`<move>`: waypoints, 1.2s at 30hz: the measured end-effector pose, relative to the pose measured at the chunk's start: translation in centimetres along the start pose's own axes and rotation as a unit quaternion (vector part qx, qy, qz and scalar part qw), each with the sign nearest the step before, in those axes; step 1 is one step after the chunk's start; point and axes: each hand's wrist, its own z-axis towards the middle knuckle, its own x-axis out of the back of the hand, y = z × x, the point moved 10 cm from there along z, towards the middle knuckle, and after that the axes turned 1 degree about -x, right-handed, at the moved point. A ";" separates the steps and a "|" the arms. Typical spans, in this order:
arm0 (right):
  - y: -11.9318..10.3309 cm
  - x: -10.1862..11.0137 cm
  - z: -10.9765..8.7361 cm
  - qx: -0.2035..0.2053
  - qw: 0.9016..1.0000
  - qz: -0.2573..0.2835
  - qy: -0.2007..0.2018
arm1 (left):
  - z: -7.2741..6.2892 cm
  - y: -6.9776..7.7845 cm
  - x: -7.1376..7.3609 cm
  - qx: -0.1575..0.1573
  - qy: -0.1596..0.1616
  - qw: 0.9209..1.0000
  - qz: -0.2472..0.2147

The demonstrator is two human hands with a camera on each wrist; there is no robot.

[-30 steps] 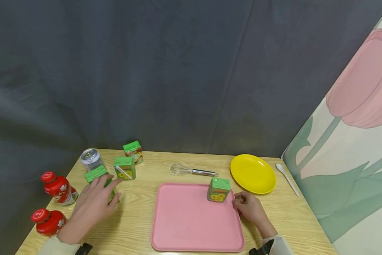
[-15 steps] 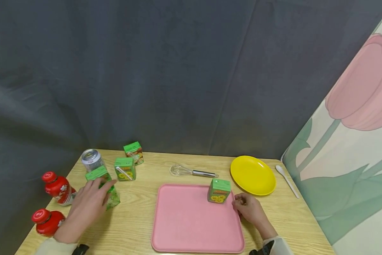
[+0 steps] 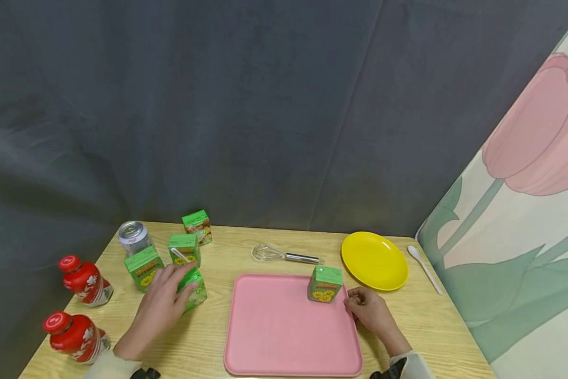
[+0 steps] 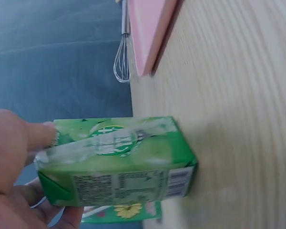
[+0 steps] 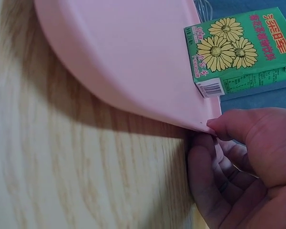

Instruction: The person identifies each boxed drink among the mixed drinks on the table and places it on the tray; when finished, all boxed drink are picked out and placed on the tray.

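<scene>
My left hand (image 3: 162,295) grips a light-green drink carton (image 4: 114,157), thumb on one side and fingers on the other near its top. In the left wrist view its base is close to the wooden table. Behind it stand two green cartons with yellow flowers, one carton (image 3: 143,271) left of the other carton (image 3: 184,247), which has a straw on its front. My right hand (image 3: 371,313) pinches the right rim of a pink tray (image 3: 288,337), thumb on top and curled fingers below. A flower-printed drink carton (image 5: 238,52) stands upright on the tray's back right corner.
Two red-capped bottles, a front bottle (image 3: 77,337) and a back bottle (image 3: 87,281), stand at the left edge. A silver can (image 3: 134,237) and another carton (image 3: 198,226) are farther back. A whisk (image 3: 288,255), yellow plate (image 3: 375,260) and white spoon (image 3: 425,268) lie behind the tray.
My left hand has moved right with the light-green carton, away from the flower-printed carton beside the can. My right hand stays at the tray's rim.
</scene>
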 end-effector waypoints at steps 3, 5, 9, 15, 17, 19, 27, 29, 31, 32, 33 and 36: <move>0.0 0.0 -0.1 0.008 1.000 0.003 -0.001 | -0.2 -1.4 -0.7 0.043 -0.008 0.997 -0.068; 0.2 0.0 -0.1 0.006 1.000 0.007 -0.002 | -0.4 -2.2 -1.2 0.056 -0.019 0.992 -0.108; 0.3 0.0 0.1 0.005 1.000 0.006 -0.006 | -0.8 -2.7 -1.5 0.037 -0.019 0.990 -0.136; 0.4 0.0 0.1 -0.002 1.000 -0.003 -0.005 | -0.9 -2.5 -1.6 0.014 -0.005 0.992 -0.122; 0.4 0.0 0.0 -0.003 1.000 -0.005 -0.005 | -0.8 -2.1 -1.8 0.007 -0.007 0.992 -0.123; 0.4 -0.2 0.0 -0.003 1.000 -0.004 -0.007 | -0.7 -1.7 -2.2 0.000 -0.011 0.992 -0.129; 0.5 -0.2 0.0 0.001 1.000 0.000 -0.010 | -0.4 -1.8 -2.9 0.044 -0.005 0.987 -0.155; 0.4 -0.1 0.1 0.006 1.000 -0.001 -0.009 | -0.3 -1.8 -2.8 0.048 0.003 0.987 -0.154; 0.4 -0.1 0.1 0.008 1.000 -0.002 -0.009 | -0.3 -1.8 -2.7 0.046 0.010 0.988 -0.149; 0.4 0.0 0.1 0.009 1.000 -0.004 -0.008 | -0.2 -1.7 -2.7 0.043 0.013 0.988 -0.146; 0.4 0.0 0.2 0.008 1.000 -0.005 -0.008 | -0.2 -1.7 -2.6 0.039 0.016 0.989 -0.142; 0.4 -0.1 0.2 0.005 1.000 -0.002 -0.009 | 0.0 -1.6 -2.5 0.027 0.019 0.991 -0.128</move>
